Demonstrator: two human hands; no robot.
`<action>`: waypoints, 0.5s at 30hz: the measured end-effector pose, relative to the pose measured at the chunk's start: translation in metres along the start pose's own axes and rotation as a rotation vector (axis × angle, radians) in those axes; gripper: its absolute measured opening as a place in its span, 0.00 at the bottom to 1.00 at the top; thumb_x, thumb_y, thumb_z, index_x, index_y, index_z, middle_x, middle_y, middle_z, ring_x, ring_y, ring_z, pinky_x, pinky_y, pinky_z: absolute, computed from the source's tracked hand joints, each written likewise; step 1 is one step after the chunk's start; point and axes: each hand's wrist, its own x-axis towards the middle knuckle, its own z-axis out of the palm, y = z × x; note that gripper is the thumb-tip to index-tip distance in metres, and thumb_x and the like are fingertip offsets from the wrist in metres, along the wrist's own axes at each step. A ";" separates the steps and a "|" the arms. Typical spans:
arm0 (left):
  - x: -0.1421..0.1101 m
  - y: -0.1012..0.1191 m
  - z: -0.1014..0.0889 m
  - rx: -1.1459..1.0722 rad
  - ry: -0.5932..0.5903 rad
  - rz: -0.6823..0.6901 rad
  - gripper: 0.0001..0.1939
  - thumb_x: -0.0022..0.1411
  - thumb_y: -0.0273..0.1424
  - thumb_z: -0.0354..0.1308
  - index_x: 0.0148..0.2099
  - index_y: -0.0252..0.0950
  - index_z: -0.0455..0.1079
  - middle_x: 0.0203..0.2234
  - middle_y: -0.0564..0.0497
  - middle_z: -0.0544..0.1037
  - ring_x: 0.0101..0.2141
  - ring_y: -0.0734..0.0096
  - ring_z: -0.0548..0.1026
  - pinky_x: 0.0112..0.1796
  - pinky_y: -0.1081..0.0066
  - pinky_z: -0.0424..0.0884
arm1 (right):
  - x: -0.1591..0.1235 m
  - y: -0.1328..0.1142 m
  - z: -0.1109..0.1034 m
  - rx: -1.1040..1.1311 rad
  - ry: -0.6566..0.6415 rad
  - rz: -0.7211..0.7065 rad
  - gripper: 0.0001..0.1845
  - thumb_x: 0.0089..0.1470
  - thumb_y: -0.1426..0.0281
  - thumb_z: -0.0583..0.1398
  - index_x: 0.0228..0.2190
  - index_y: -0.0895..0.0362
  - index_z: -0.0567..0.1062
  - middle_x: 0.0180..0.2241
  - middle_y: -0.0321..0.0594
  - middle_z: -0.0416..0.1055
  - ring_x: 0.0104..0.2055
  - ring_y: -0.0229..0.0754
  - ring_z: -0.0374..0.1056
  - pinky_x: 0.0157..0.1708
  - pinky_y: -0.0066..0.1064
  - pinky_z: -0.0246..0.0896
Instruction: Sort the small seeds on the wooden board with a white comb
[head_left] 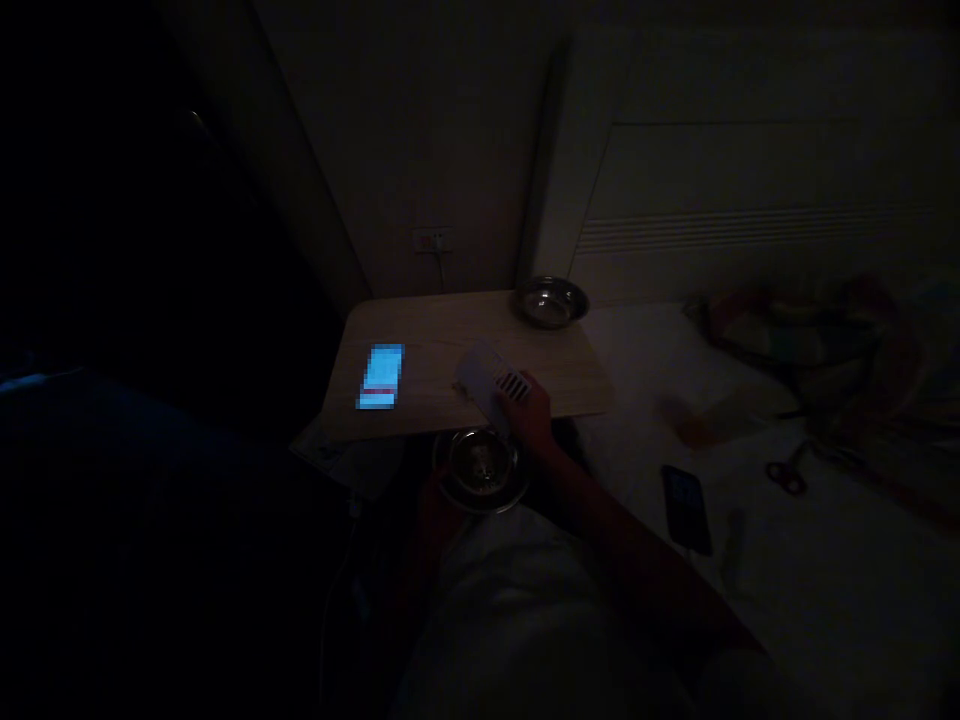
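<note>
In the dim head view, my right hand (531, 410) is closed around a white object with dark stripes (480, 375), whose exact kind I cannot make out. It is tilted over the front edge of a small wooden table (442, 325), just above a shiny metal bowl (517, 493). That bowl is just in front of the table edge, above my lap. My left hand (441, 503) grips its lower left rim, the fingers mostly lost in shadow. Something small and pale lies inside the bowl, too dark to name.
A second metal bowl (551, 303) stands at the table's back right corner, and a lit phone (381, 377) lies on the left. On the white bed are a dim phone (686, 508), red-handled scissors (786, 478) and coloured cloth (817, 330). A wall socket (433, 240) holds a plugged-in cable.
</note>
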 end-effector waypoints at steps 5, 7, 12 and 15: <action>0.003 0.000 0.001 -0.089 0.007 -0.055 0.14 0.56 0.33 0.55 0.42 0.31 0.74 0.40 0.42 0.79 0.52 0.53 0.69 0.54 0.57 0.61 | -0.001 -0.004 0.002 0.018 -0.030 -0.029 0.10 0.43 0.67 0.60 0.32 0.56 0.72 0.29 0.37 0.73 0.30 0.41 0.68 0.31 0.31 0.61; 0.003 -0.001 0.002 -0.107 -0.005 -0.047 0.15 0.57 0.35 0.54 0.43 0.32 0.74 0.41 0.43 0.79 0.52 0.54 0.68 0.54 0.58 0.61 | -0.001 -0.004 0.003 0.002 -0.053 -0.034 0.10 0.43 0.67 0.60 0.32 0.55 0.72 0.28 0.37 0.73 0.29 0.42 0.68 0.30 0.30 0.61; 0.001 -0.001 0.004 -0.085 0.009 -0.007 0.17 0.58 0.35 0.52 0.46 0.33 0.72 0.42 0.44 0.78 0.53 0.55 0.68 0.54 0.57 0.61 | -0.002 -0.008 0.004 0.020 -0.086 -0.040 0.10 0.43 0.67 0.60 0.32 0.56 0.71 0.28 0.37 0.73 0.29 0.41 0.68 0.29 0.30 0.60; -0.002 0.000 0.003 -0.082 0.043 0.003 0.16 0.58 0.33 0.52 0.48 0.35 0.71 0.40 0.46 0.79 0.53 0.59 0.68 0.55 0.60 0.60 | -0.003 -0.010 0.002 0.002 -0.077 -0.049 0.09 0.44 0.67 0.60 0.31 0.55 0.71 0.29 0.38 0.73 0.30 0.42 0.68 0.30 0.30 0.61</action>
